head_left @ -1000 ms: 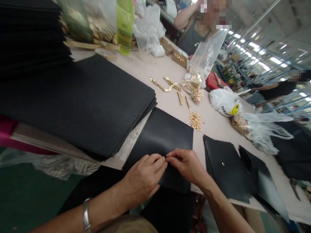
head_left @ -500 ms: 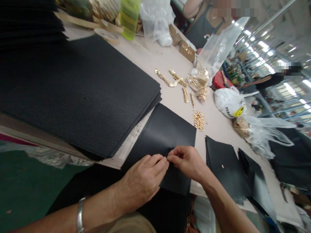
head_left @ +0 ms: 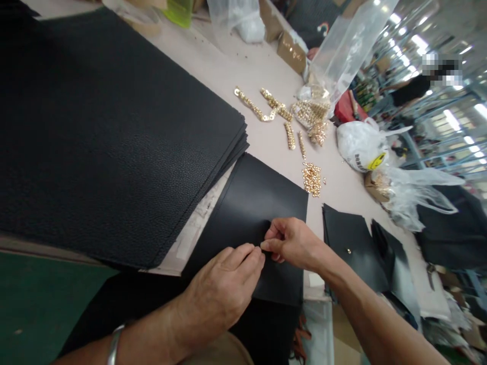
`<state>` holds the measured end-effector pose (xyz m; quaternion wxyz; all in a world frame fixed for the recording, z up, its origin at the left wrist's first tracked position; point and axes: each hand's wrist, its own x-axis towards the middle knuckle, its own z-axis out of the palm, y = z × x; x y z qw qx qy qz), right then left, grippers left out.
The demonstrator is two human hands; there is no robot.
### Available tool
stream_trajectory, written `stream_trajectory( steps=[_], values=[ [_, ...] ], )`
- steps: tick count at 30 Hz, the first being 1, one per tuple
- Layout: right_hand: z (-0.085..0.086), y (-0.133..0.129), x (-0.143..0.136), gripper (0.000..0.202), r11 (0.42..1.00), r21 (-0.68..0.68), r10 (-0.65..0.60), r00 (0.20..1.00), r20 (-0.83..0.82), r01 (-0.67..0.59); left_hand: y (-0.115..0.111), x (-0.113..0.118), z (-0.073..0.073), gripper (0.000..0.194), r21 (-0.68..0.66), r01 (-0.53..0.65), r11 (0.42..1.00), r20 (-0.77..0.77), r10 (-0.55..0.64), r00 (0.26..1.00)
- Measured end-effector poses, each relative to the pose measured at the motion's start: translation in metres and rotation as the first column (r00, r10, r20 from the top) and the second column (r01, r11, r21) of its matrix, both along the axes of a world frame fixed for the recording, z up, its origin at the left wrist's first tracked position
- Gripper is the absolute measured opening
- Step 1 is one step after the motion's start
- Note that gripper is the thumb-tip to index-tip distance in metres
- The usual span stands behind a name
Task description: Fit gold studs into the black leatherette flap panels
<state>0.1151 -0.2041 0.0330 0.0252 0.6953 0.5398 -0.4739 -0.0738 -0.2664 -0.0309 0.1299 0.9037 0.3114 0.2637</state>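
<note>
A smooth black leather-like panel [head_left: 274,187] lies at the table's front edge, and both my hands work on it. My left hand [head_left: 228,281] rests on the panel, its fingers pressed together and curled down at the tips. Against those fingertips, my right hand [head_left: 294,243] pinches with thumb and index finger. Whatever is between the fingers is too small or hidden to make out. Beyond the panel lies a heap of small gold metal fittings [head_left: 312,180]. To the right, another black panel [head_left: 353,243] carries one small gold fitting [head_left: 349,251].
A thick stack of grained black sheets [head_left: 125,147] covers the left of the table [head_left: 213,66]. Rows of gold rings [head_left: 254,106] and a clear bag of gold parts [head_left: 312,114] lie farther back. White plastic bags [head_left: 357,147] and a cardboard box [head_left: 291,53] stand behind.
The view has shifted slightly, so table items sit a little higher. My right hand's pinch has turned slightly beside the left fingertips; the left hand stays nearly in place.
</note>
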Motion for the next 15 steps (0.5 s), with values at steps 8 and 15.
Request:
stream_trajectory(
  steps=[8, 15],
  values=[
    [-0.004, -0.022, 0.016, 0.012, 0.884, 0.419, -0.154, 0.976, -0.157, 0.207, -0.003, -0.001, -0.026, 0.044, 0.098, -0.072, 0.993, 0.127, 0.060, 0.990],
    [-0.006, -0.056, 0.061, 0.057, 0.586, 0.580, -0.501, 0.815, -0.290, 0.566, 0.006, -0.012, -0.049, 0.069, 0.215, 0.068, 0.974, 0.189, -0.109, 0.976]
  ],
)
